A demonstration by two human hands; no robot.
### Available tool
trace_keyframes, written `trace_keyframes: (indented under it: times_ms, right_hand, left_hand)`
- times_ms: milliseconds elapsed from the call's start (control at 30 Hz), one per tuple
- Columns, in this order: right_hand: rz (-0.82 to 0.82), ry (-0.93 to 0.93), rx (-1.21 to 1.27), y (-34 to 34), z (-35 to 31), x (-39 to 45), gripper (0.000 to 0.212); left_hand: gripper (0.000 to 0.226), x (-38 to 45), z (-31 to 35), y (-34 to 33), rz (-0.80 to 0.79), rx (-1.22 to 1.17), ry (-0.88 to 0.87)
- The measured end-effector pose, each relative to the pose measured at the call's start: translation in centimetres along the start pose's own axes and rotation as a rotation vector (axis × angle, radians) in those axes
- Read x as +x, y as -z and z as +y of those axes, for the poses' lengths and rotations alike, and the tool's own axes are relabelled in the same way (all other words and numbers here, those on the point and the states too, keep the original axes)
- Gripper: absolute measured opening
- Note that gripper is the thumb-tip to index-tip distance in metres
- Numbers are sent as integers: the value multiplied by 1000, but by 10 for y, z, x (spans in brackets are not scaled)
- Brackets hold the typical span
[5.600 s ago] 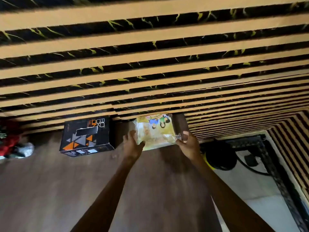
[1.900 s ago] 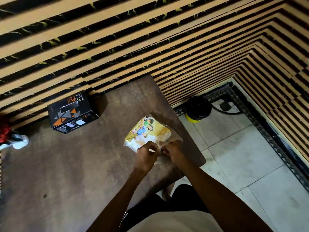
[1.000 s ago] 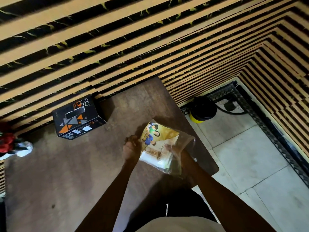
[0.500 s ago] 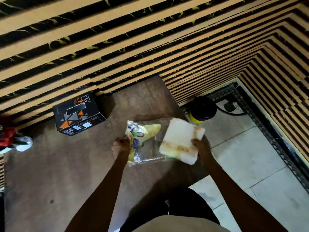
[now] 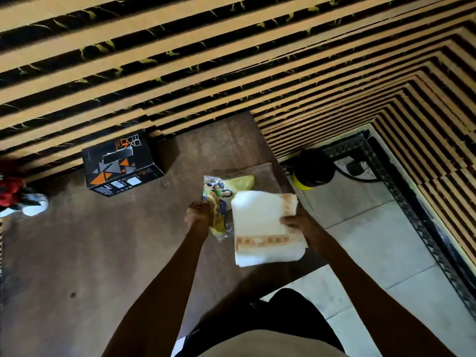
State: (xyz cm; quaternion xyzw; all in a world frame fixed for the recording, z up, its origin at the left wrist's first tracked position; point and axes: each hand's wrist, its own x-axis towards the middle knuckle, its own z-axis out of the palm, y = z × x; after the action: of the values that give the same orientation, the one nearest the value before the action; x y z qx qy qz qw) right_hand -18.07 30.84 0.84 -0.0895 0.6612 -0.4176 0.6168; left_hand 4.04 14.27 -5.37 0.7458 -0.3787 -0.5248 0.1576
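Note:
A folded white towel [image 5: 262, 228] with an orange-brown band hangs above the right end of the brown table [image 5: 77, 253]. My right hand [image 5: 296, 222] grips its right edge, thumb on top. Just to the left, my left hand [image 5: 198, 217] holds the crumpled clear plastic wrapper [image 5: 222, 199] with its yellow printed insert. The wrapper is empty and partly hidden behind the towel.
A black box [image 5: 118, 166] with orange triangles stands at the back of the table by the slatted wall. A red and white object [image 5: 15, 199] lies at the far left. On the tiled floor to the right sits a black and yellow round device [image 5: 311, 171] with a cable.
The wrapped pack was brought to the near right of the table and opened. My right hand drew the towel out of the wrapper, then shifted it left in front of the wrapper.

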Motion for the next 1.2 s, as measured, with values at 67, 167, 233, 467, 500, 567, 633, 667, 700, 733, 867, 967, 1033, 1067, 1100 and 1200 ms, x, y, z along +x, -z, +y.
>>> trace_keyframes:
  times_ms: [67, 167, 233, 467, 500, 567, 633, 667, 700, 733, 867, 967, 1033, 1067, 1100, 1200]
  right_hand:
    - [-31, -106, -113, -4, 15, 7, 36]
    - [3, -151, -255, -1, 31, 20, 41]
    - [29, -137, -289, -1, 32, 21, 45]
    - [346, 108, -726, -22, 36, 24, 55]
    - [443, 151, -836, -26, 35, 20, 59]
    - [578, 255, -881, -36, 29, 15, 55]
    - [525, 375, -811, -53, 14, 12, 40]
    - [445, 408, -741, -61, 6, 16, 32]
    - [342, 407, -683, -72, -4, 20, 25]
    - [266, 413, -625, -89, -16, 27, 21]
    - [143, 439, -525, -159, -47, 50, 10]
    - [99, 445, -532, -215, -68, 68, 11]
    - [58, 439, -534, -249, -80, 82, 12]
    - [54, 451, -562, -270, -87, 93, 13]
    - [54, 460, -586, -284, -91, 103, 15]
    - [123, 479, -642, -321, -105, 135, 22]
  left_hand:
    - [32, -1, 0, -2, -25, 5, -21]
    - [27, 11, 5, -7, 3, -82, -17]
    - [34, 33, -3, -11, -2, -143, -7]
    - [54, 22, 0, -2, -135, -80, -153]
    - [42, 12, 2, 3, -149, -39, -194]
    - [5, -4, -1, 13, -149, 1, -266]
    - [14, -8, -5, 25, -106, -117, -394]
    - [11, -9, -8, 32, -85, -158, -446]
    - [15, -5, -14, 39, -89, -163, -484]
    - [18, -4, -12, 52, -55, -123, -505]
    - [16, 15, 8, 100, -30, -137, -493]
    - [17, 37, 26, 146, 33, -139, -527]
    - [18, 54, 36, 179, 88, -112, -528]
    - [15, 66, 43, 199, 124, -106, -548]
    - [12, 78, 48, 214, 149, -112, -579]
    - [9, 116, 59, 250, 173, -143, -648]
